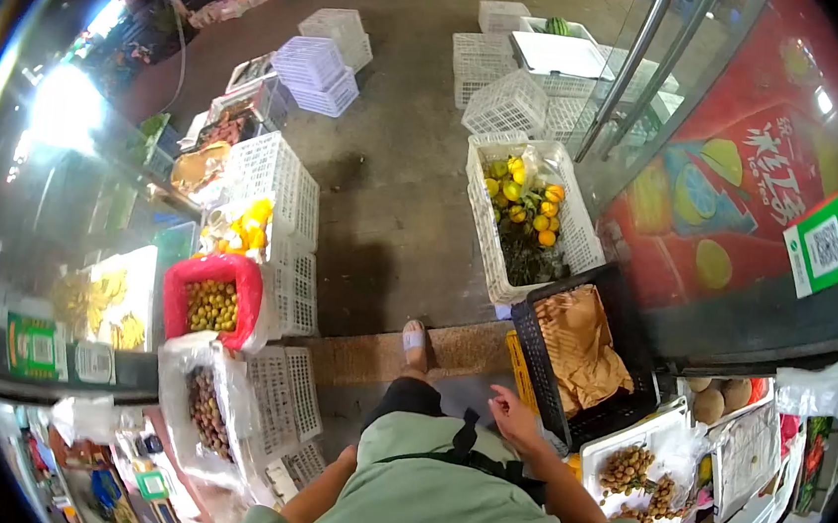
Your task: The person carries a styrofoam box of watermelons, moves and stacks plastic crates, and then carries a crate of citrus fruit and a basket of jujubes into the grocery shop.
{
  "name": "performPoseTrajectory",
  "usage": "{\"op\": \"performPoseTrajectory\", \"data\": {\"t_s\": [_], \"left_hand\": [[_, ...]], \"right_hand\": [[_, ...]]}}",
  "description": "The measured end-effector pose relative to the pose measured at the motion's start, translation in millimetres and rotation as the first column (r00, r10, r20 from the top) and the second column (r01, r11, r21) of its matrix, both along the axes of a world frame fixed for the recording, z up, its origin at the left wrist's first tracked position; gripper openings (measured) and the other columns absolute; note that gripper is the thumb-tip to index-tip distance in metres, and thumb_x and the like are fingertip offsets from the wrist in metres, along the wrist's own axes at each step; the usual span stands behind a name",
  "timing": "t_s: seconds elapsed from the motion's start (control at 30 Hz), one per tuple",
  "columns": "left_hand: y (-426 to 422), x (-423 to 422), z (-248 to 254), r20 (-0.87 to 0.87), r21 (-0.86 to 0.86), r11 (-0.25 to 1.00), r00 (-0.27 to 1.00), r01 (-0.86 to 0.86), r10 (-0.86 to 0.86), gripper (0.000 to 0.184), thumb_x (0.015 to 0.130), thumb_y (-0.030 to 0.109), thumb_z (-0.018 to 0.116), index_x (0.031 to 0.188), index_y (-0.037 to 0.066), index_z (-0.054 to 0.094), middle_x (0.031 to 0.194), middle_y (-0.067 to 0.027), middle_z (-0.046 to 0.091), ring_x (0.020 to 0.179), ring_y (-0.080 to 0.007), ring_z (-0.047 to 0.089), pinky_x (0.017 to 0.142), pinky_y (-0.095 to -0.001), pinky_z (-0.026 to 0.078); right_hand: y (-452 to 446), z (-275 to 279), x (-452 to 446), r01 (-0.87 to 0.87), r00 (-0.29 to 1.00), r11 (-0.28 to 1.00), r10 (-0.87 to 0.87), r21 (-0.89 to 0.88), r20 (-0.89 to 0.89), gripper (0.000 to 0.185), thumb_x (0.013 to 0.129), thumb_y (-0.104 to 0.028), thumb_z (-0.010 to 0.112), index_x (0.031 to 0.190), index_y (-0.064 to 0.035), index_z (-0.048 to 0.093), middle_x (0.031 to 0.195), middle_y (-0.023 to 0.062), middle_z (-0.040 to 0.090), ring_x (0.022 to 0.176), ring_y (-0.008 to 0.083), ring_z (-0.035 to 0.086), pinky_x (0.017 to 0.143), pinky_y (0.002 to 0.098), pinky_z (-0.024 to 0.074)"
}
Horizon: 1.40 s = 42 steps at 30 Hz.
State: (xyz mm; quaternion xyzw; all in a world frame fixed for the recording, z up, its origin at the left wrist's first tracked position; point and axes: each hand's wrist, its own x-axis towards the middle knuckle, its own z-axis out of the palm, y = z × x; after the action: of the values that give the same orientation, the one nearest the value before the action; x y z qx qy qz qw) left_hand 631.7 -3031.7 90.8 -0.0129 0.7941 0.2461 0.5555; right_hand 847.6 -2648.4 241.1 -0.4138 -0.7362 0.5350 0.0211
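Observation:
My right hand (517,417) hangs beside my body with its fingers loosely apart and nothing in them. The nearest thing to it is a black plastic crate (579,425) lined with crumpled brown paper (579,347). A yellow crate edge (521,370) shows between them. My left hand (348,458) hangs low on the other side; its fingers are hidden, partly by my green shirt (439,492). To its left stand white crates (278,389) and a plastic-lined box of dark round fruit (208,412).
One foot (415,346) is on a brown doormat (471,351) at the doorway. A white basket (487,228) of citrus stands right. A red-lined container (174,290) of green-brown fruit is left. Longans (628,469) lie behind right. A glass door with a handle (630,71) is ahead right.

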Motion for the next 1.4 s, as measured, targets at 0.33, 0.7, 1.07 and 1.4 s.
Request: {"op": "performPoseTrajectory", "data": {"t_s": [0.33, 0.7, 1.07, 1.4], "left_hand": [[192, -288, 32, -0.076, 0.313, 0.946, 0.991, -0.085, 0.114, 0.024, 0.096, 0.025, 0.057, 0.105, 0.005, 0.065, 0.083, -0.0075, 0.065, 0.059, -0.0155, 0.056, 0.051, -0.0313, 0.045], [356, -432, 36, -0.176, 0.055, 0.968, 0.957, 0.245, -0.232, 0.026, 0.095, 0.025, 0.059, 0.111, 0.006, 0.064, 0.082, -0.0045, 0.067, 0.061, -0.0136, 0.061, 0.044, -0.0283, 0.047], [599, -500, 79, -0.307, -0.084, 0.612, 0.564, 0.787, -0.767, 0.031, 0.094, 0.026, 0.06, 0.118, 0.007, 0.064, 0.093, -0.0058, 0.07, 0.083, -0.0144, 0.067, 0.068, -0.0305, 0.056], [844, -604, 7, -0.068, 0.035, 0.379, 0.38, 0.925, -0.922, 0.029, 0.095, 0.021, 0.058, 0.115, 0.001, 0.061, 0.094, -0.0065, 0.066, 0.081, -0.0131, 0.063, 0.066, -0.029, 0.055]], "right_hand": [[94, -3, -99, 0.333, 0.929, 0.942, -0.321, -0.037, 0.183, 0.053, 0.095, -0.034, 0.056, 0.14, -0.0094, 0.044, 0.105, 0.0138, 0.067, 0.093, 0.0266, 0.065, 0.081, 0.0363, 0.0499], [188, -110, -192, 0.733, 0.671, 0.665, -0.675, -0.142, 0.307, 0.061, 0.094, -0.041, 0.057, 0.141, -0.0048, 0.042, 0.116, 0.0158, 0.064, 0.096, 0.03, 0.067, 0.081, 0.0425, 0.0524], [287, -242, -221, 0.97, 0.04, -0.125, -0.768, -0.209, 0.64, 0.099, 0.081, -0.058, 0.064, 0.152, -0.0044, 0.019, 0.156, 0.0201, 0.021, 0.139, 0.0391, 0.031, 0.111, 0.0462, 0.031], [299, -278, -237, 0.848, -0.351, -0.504, -0.767, -0.165, 0.537, 0.1, 0.075, -0.063, 0.069, 0.144, -0.0048, 0.026, 0.15, 0.0201, 0.03, 0.135, 0.0384, 0.033, 0.11, 0.0472, 0.0313]]}}
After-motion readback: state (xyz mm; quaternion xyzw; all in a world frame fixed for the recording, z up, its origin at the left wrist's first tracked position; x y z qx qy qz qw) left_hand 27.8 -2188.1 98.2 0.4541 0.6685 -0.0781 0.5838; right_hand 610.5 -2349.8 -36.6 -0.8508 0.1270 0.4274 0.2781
